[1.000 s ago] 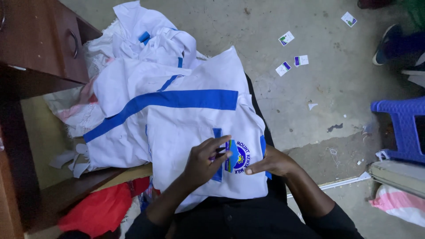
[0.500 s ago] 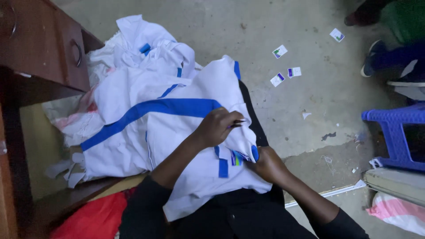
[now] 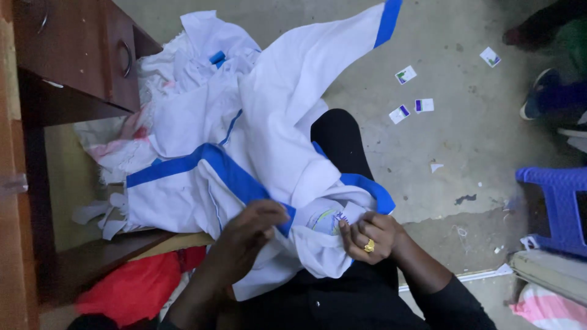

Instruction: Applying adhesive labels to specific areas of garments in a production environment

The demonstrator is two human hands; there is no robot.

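Head view: a pile of white cloth garments (image 3: pixel 183 104) lies beyond the left hand, beside a dark wooden drawer cabinet (image 3: pixel 79 55). Small paper labels (image 3: pixel 406 91) are scattered on the concrete floor well beyond the right hand; a blue plastic stool (image 3: pixel 553 208) stands to its right. Red fabric (image 3: pixel 131 287) lies just left of the left forearm. Left hand (image 3: pixel 247 235) is curled shut, gripping the white shirt with blue stripes (image 3: pixel 275 140) on the lap. Right hand (image 3: pixel 367 235), wearing a gold ring, pinches the shirt's badge area closed.

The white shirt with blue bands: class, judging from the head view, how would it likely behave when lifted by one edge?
The white shirt would probably flop and drape: it bunches into folds between the left hand and right hand. It seems light, since one sleeve fans out above the floor. Fingers pinch the cloth firmly, so it likely won't slip.
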